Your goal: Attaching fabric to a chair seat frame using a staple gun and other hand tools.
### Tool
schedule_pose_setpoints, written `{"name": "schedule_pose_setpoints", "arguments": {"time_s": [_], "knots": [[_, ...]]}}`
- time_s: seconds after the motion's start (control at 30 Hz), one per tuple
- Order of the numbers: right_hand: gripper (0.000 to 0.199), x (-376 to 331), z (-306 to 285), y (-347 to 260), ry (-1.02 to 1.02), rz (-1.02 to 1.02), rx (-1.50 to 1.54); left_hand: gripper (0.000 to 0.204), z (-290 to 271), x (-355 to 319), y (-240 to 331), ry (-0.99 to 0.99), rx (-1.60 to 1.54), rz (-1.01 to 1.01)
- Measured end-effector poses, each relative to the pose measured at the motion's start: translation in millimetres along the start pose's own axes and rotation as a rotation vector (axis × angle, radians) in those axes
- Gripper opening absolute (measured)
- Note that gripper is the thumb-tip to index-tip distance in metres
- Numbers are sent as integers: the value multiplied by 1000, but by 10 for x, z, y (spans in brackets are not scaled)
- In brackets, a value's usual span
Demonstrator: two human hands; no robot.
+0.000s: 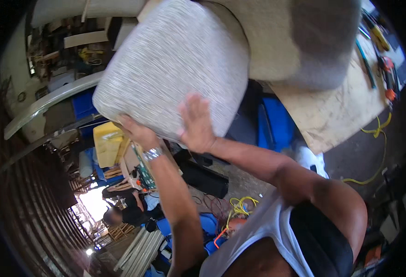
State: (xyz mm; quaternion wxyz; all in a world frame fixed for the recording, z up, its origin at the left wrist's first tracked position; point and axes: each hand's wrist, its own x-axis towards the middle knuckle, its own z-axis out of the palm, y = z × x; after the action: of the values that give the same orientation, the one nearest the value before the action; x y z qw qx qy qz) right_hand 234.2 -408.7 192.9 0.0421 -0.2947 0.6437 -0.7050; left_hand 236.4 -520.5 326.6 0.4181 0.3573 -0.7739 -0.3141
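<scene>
A light grey, woven-fabric seat cushion [166, 69] with rounded corners is tilted up in front of me. At its lower left edge, my left hand [138, 132] has its fingers curled around the rim, and a silver bracelet or watch circles that wrist. Flat against the cushion's lower face lies my right hand [197, 123], its fingers stretched out and slightly blurred. The underside of the cushion is hidden from view. Just behind it, at the upper right, is another grey upholstered piece [272, 41] with a dark shaded area.
On the right, a wooden board [336, 115] carries a red-and-black hand tool [388, 76] and a teal stick [365, 64]. A yellow hose [382, 152] trails below it. Yellow foam [107, 150] sits at left. Another person [131, 207] is beyond, near pale poles [140, 249].
</scene>
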Motion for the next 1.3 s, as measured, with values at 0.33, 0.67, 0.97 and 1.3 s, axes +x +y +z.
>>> {"name": "schedule_pose_setpoints", "arguments": {"time_s": [0.33,0.67,0.97,1.3], "knots": [[57,-1634,-1941,1174,-1039,474,-598,97,400,210,526,-55,169,198],[55,-529,-4334,2122,43,166,-963,110,600,628,631,-204,117,382],[67,53,-4347,2540,-221,537,-927,120,965,999,625,-183,307,400],[61,40,-4426,2311,-225,486,-803,102,664,770,571,-162,205,407]]}}
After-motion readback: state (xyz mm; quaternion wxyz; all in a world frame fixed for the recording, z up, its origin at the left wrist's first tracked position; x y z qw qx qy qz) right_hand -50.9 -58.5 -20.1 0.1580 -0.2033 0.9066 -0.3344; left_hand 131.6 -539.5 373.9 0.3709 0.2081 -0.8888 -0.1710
